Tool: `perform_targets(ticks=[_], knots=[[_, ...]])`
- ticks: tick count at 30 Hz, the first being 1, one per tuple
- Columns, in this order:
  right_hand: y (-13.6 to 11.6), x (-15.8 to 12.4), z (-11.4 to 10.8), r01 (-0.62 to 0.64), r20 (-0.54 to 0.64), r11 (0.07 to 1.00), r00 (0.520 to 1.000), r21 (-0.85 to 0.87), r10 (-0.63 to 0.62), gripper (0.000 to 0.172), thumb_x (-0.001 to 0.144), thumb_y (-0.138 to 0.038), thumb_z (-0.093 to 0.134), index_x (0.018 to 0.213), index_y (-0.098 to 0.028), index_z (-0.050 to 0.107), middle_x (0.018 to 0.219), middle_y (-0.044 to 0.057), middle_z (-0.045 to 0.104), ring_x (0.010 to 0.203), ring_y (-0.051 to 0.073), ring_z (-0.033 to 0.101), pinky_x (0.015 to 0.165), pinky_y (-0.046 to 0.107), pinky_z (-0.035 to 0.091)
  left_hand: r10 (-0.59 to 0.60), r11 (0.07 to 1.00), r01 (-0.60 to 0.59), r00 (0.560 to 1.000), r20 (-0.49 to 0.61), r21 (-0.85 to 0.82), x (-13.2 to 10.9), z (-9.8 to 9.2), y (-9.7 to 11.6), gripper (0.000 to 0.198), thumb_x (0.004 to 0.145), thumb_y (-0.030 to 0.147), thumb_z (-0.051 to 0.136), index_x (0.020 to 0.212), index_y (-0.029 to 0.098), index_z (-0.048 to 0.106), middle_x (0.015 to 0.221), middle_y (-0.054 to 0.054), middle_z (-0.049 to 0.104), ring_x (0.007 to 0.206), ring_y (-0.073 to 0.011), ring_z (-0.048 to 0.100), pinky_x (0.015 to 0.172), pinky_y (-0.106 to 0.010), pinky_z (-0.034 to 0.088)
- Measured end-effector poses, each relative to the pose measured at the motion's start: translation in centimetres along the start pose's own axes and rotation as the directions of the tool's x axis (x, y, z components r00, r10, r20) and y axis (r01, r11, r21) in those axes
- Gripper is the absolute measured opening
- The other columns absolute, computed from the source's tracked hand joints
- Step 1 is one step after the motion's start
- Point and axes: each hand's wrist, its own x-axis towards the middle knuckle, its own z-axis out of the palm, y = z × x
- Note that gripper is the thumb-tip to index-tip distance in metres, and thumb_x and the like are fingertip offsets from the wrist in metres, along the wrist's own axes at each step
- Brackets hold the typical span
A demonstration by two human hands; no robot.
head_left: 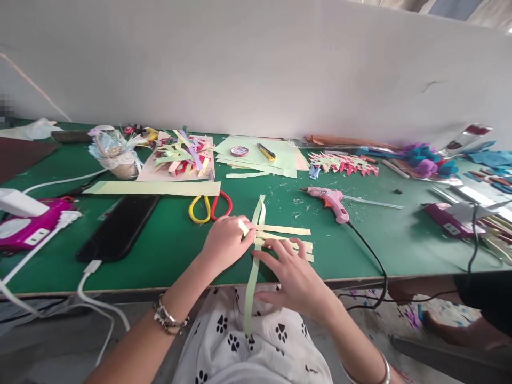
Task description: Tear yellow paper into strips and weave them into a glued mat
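Observation:
Several pale yellow paper strips (290, 230) lie side by side at the table's near edge, their free ends to the right. A light green paper strip (251, 290) crosses them and hangs over the edge towards my lap; its far end is looped. My left hand (227, 240) is closed at the left ends of the yellow strips, with a short pale end poking up between its fingers. My right hand (294, 272) rests with fingers spread over the strips, its index fingertip touching the green one. Where the strips cross is partly hidden by my fingers.
Scissors (199, 210) with yellow and red handles lie beyond my left hand. Left are a phone (120, 229) and a wide paper strip (152, 188). A pink glue gun (330, 201) trails its cord right. Paper sheets (256, 152) and a cutter (266, 152) lie behind.

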Motion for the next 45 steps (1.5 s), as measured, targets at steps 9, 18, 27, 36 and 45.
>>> perform_targets(ticks=[9,18,27,36,45], knots=[[-0.5,0.9,1.0,-0.009,-0.266,1.000,0.964,0.016,0.013,0.015,0.086,-0.022,0.045,0.090,-0.023,0.060,0.094,0.002,0.059,0.084,0.014,0.054,0.087,0.037,0.022,0.002,0.999,-0.002,1.000,-0.006,-0.046,-0.1,0.3,-0.3,0.034,0.087,0.022,0.034,0.078,0.021,0.067,0.079,-0.002,0.066,0.074,-0.0154,0.059,0.071,-0.029,0.040],[0.8,3.1,0.8,-0.185,-0.189,0.930,0.949,0.317,0.253,0.015,0.082,-0.017,0.050,0.076,-0.023,0.062,0.081,-0.003,0.063,0.081,0.013,0.058,0.084,0.037,0.020,0.005,0.997,-0.009,0.999,-0.045,-0.075,-0.3,0.6,-0.4,0.027,0.085,0.023,0.041,0.078,0.022,0.067,0.080,-0.001,0.066,0.074,-0.0158,0.058,0.072,-0.030,0.039],[2.7,4.2,0.8,-0.246,-0.052,0.862,0.953,0.443,0.299,0.016,0.079,-0.023,0.057,0.063,-0.018,0.059,0.063,0.000,0.055,0.055,0.012,0.046,0.053,0.024,0.032,0.002,0.992,-0.008,0.999,-0.050,-0.126,-0.3,0.6,-0.6,0.027,0.087,0.023,0.041,0.075,0.021,0.065,0.079,-0.001,0.065,0.071,-0.0156,0.056,0.070,-0.031,0.039],[3.3,4.9,0.8,-0.231,0.032,0.838,0.968,0.493,0.248,0.028,0.074,-0.025,0.061,0.056,-0.018,0.042,0.061,-0.004,0.041,0.052,0.008,0.035,0.049,0.022,0.027,-0.015,0.989,0.014,1.000,-0.001,-0.150,-0.5,0.6,-0.5,0.022,0.084,0.031,0.044,0.082,0.021,0.064,0.083,-0.001,0.062,0.079,-0.0183,0.056,0.082,-0.037,0.040],[3.6,5.4,0.8,-0.247,0.043,0.860,0.966,0.448,0.255,0.029,0.073,-0.022,0.060,0.056,-0.019,0.037,0.057,-0.004,0.040,0.052,0.009,0.034,0.049,0.022,0.025,0.039,0.998,-0.040,0.999,-0.014,-0.055,-0.4,1.0,-0.7,0.024,0.076,0.043,0.055,0.076,0.020,0.058,0.077,-0.001,0.055,0.073,-0.0176,0.051,0.083,-0.040,0.040]])
